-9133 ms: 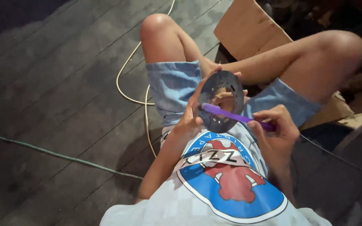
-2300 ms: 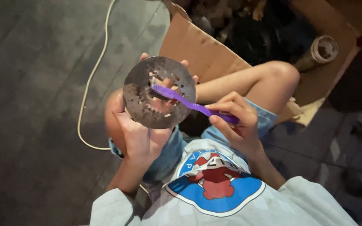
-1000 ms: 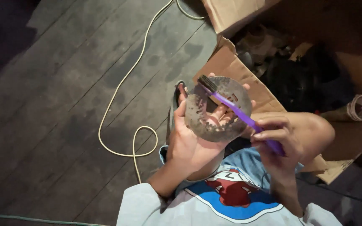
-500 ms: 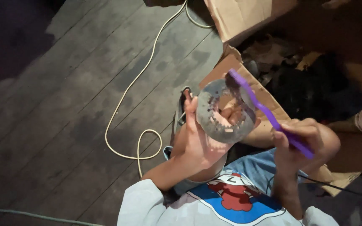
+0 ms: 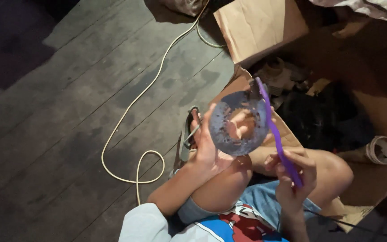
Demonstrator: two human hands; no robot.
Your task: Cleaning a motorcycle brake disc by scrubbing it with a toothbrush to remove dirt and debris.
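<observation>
The left hand [image 5: 209, 150] grasps a rusty disc [image 5: 239, 123] from behind, raised above the knee. The right hand [image 5: 292, 179] grips a purple brush [image 5: 276, 134]; its head touches the disc's upper edge, beside a cardboard box [image 5: 260, 27].

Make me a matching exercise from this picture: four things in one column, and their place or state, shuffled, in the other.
Things:
1. metal disc
2. purple toothbrush
3. pale cord
4. tape roll

Places or states:
A. looped on the plank floor
B. lying on the cardboard at far right
C. held up in the left hand
D. gripped by the right hand, head at the disc's upper edge

Pairs: 1-C, 2-D, 3-A, 4-B
</observation>
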